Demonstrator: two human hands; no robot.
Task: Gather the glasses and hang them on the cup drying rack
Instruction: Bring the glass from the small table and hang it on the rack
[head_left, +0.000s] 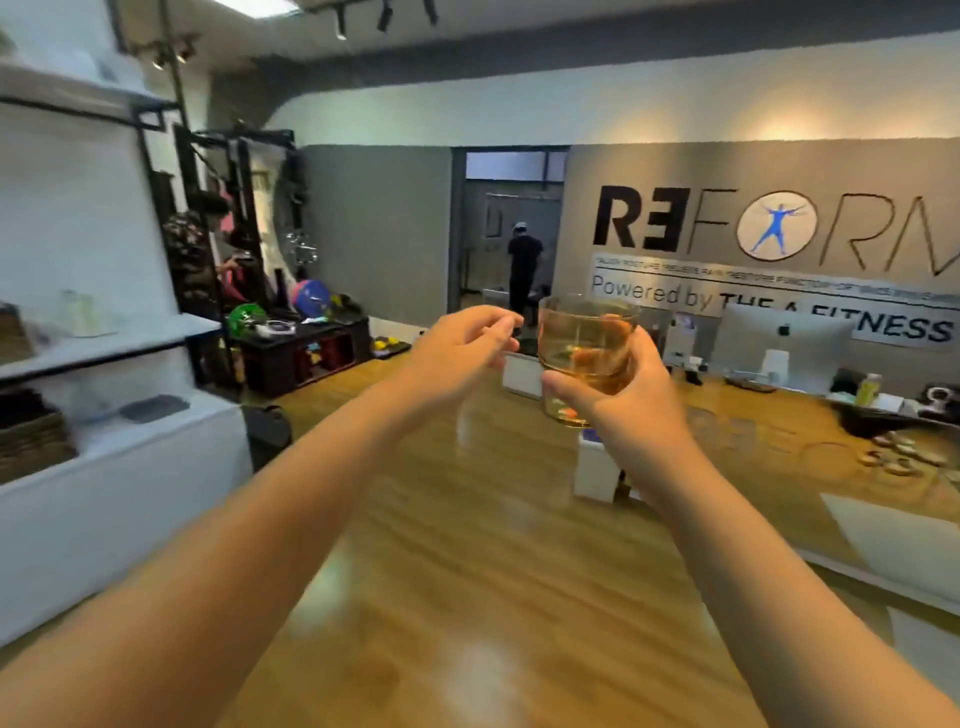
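Note:
My right hand (618, 405) grips a clear amber-tinted glass (584, 343) upright, raised in front of me at chest height, fingers wrapped round its lower half. My left hand (462, 348) is stretched out just left of the glass with loosely curled fingers; it holds nothing and is a little apart from the rim. No cup drying rack shows in this blurred view.
A long wooden counter (467, 545) runs ahead under my arms. White boxes (597, 467) stand on it near the glass. A computer monitor (779, 348) and clutter sit at the right. White shelves (104, 343) line the left. A person (524, 270) stands in the far doorway.

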